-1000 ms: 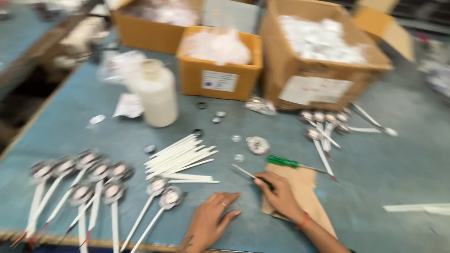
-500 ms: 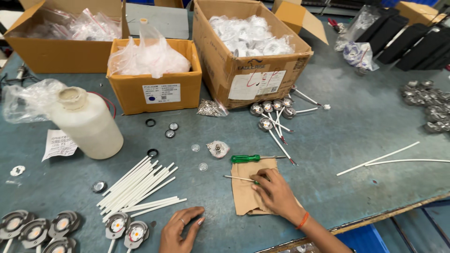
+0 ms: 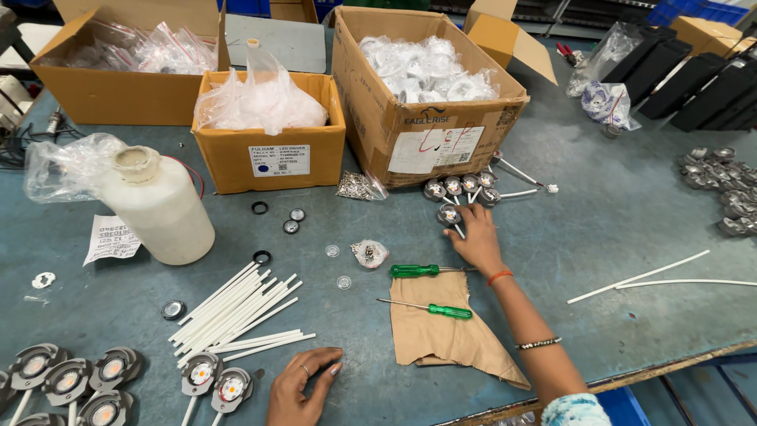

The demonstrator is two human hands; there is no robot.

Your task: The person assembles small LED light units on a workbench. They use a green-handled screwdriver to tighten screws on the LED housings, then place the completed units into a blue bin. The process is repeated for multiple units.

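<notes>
My right hand (image 3: 475, 239) reaches forward over the blue-grey table (image 3: 615, 229). Its fingertips close on a small round lamp piece (image 3: 450, 215) with a white stem, the nearest of a cluster of such pieces (image 3: 467, 187) in front of a big cardboard box (image 3: 426, 102). My left hand (image 3: 303, 384) rests at the table's near edge with its fingers loosely apart and nothing in it, beside two round lamp heads on white sticks (image 3: 217, 389). Two green-handled screwdrivers (image 3: 416, 270) (image 3: 432, 308) lie by and on a torn brown paper (image 3: 445, 331).
A white plastic bottle (image 3: 158, 207) stands at left. A bundle of white sticks (image 3: 236, 312) lies in the middle, with small rings and lenses (image 3: 290, 221) scattered around. Orange boxes with plastic bags (image 3: 268, 130) stand at the back. Two long white rods (image 3: 654, 276) lie at right.
My right hand has left the thin screwdriver on the brown paper and moved forward to the lamp pieces by the big box. My left hand has stayed at the near edge.
</notes>
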